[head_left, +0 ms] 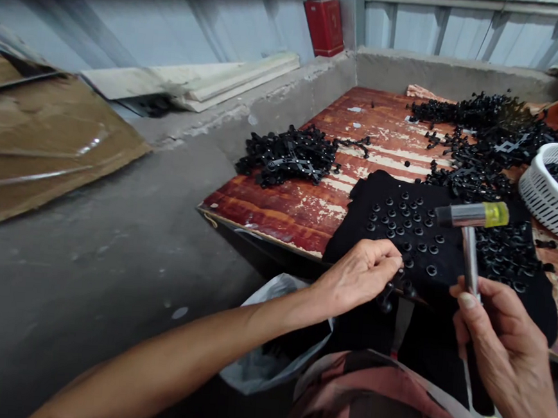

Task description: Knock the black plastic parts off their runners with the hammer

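My right hand (505, 343) is wrapped round the handle of a small hammer (470, 256). The hammer stands upright, its head having one dark face and one yellow face. At the front edge of a black cloth (380, 186), my left hand (363, 270) is closed in a pinch on a black linked piece with round knobs (386, 300), partly hidden below the fingers. Small round black caps (405, 223) stand spread over the cloth just beyond this hand. More black parts (505, 252) lie heaped on the cloth behind the hammer.
The cloth lies on a worn red-brown board (278, 215). A pile of black linked parts (290, 158) sits at its left, a larger pile (488, 132) at the back right. A white basket (534, 190) stands at right, and a plastic bag (251, 368) hangs below the board's edge.
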Demonstrator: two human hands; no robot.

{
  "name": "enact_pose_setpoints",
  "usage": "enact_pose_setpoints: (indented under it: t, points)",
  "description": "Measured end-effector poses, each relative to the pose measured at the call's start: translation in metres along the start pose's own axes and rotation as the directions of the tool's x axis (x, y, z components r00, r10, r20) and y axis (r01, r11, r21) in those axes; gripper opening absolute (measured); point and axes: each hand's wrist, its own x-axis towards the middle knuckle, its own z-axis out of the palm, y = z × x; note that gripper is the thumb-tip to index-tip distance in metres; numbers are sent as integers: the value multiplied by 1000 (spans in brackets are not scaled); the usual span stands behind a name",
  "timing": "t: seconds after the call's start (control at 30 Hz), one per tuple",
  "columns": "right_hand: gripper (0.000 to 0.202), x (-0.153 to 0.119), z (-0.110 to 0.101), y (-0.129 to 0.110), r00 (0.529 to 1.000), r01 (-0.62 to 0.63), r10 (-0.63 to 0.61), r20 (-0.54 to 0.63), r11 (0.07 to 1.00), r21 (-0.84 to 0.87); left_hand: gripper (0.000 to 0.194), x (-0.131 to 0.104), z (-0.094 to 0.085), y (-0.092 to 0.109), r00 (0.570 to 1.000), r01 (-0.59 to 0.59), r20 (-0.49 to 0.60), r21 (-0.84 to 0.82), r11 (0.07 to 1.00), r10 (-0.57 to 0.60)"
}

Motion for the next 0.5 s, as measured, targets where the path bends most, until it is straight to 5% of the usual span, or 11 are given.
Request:
enact_pose_setpoints:
  t: [0.5]
  points:
    - [31, -23, -19, 24, 989, -117, 119, -91, 993, 31, 22, 6, -2, -2, 1000, -12, -17, 116, 993, 14]
